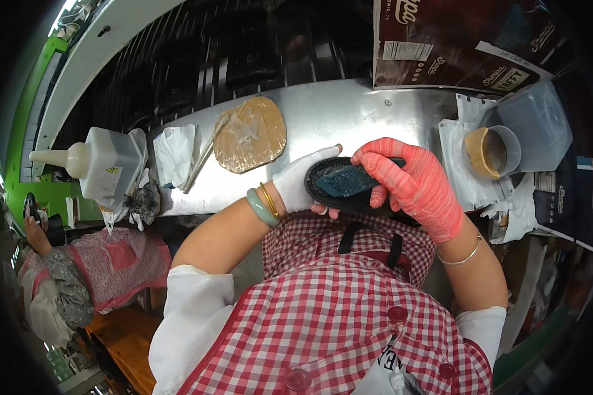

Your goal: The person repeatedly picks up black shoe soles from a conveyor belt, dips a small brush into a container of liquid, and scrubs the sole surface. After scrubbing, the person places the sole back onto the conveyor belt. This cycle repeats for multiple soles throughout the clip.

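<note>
My left hand (pixel 295 183), in a white glove with bare fingertips, is closed around a black shoe sole (pixel 349 203) with a raised rim, in front of my apron. My right hand (pixel 412 184), in a pink knitted glove, pinches a dark blue textured pad (pixel 344 182) between thumb and fingers. The pad lies tilted over the hollow of the sole, its left end inside the rim. My right fingers cover its right end and part of the sole.
On the metal bench (pixel 349 108) lie a plastic-wrapped cardboard disc (pixel 250 141), a thin stick (pixel 205 153) and white cloth (pixel 176 155). A nozzle bottle (pixel 109 168) stands left; a clear cup (pixel 507 151) and bin (pixel 540 122) right. Behind is a maroon carton (pixel 454 59). A co-worker (pixel 105 266) works at left.
</note>
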Demonstrator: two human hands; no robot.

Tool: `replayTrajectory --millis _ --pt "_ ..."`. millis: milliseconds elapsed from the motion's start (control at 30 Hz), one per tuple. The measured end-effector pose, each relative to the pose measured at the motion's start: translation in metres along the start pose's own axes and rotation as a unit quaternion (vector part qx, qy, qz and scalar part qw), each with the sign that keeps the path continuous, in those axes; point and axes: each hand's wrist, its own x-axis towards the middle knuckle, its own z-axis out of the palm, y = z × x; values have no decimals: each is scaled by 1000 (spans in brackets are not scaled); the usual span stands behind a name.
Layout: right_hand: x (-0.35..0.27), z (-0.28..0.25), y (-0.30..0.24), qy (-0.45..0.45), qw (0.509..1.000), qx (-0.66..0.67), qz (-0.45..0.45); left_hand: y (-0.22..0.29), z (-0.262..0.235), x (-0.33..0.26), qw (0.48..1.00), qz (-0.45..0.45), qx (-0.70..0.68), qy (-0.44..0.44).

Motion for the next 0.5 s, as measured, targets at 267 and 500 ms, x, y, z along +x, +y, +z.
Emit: replayTrajectory --millis 267,500 --pt "32 2 8 1 1000 14 -17 28 -36 13 991 -54 124 -5" --pt "36 -10 9 7 1000 -16 11 46 -50 28 969 -78 233 -32"
